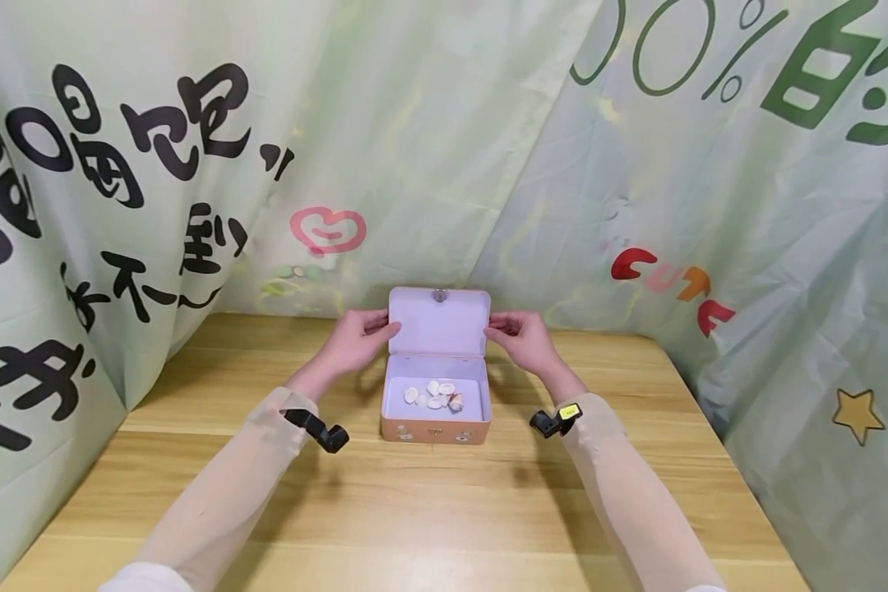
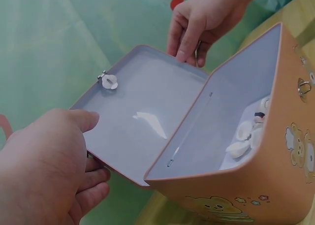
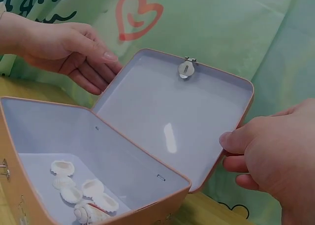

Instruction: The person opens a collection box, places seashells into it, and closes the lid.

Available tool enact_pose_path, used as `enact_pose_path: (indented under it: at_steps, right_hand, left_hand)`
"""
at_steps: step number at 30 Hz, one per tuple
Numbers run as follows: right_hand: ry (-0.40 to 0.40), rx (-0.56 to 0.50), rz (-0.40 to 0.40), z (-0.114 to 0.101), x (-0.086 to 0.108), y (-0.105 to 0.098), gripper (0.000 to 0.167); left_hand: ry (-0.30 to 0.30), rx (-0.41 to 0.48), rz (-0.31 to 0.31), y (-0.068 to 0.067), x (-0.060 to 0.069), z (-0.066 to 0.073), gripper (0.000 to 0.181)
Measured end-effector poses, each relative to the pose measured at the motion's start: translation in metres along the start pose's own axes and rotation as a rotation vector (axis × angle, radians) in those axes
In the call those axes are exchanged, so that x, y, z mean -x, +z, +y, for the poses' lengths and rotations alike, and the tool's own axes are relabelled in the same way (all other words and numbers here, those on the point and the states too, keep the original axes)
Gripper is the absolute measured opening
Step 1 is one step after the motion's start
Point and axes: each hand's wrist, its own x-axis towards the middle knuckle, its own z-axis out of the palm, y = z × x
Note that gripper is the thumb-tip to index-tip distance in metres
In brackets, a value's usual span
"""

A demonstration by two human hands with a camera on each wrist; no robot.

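Observation:
An orange hinged tin box (image 1: 435, 432) with a pale lilac inside stands on the table, its lid (image 1: 440, 321) raised and leaning back. My left hand (image 1: 357, 339) holds the lid's left edge, thumb on the inner side and fingers behind. At the opposite edge, my right hand (image 1: 521, 339) pinches the lid the same way, as the right wrist view shows with the thumb (image 3: 236, 140) at the rim. Several white seashells (image 3: 74, 185) lie on the box floor, along with a brownish spiral shell (image 3: 90, 212). A metal clasp (image 3: 186, 68) hangs at the lid's free edge.
The wooden table (image 1: 429, 510) ends at a printed cloth backdrop (image 1: 414, 164) just behind the box. Cloth also hangs along both sides. Each wrist wears a small black camera, one on the left (image 1: 329, 436) and one on the right (image 1: 548, 422).

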Motion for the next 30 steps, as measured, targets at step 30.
enact_pose_path:
  at_steps: [30]
  right_hand:
    - [-0.081,0.034,0.019,-0.013,0.031,-0.004,0.016]
  left_hand:
    - [0.06,0.058,0.191,0.011,0.034,0.012,0.065]
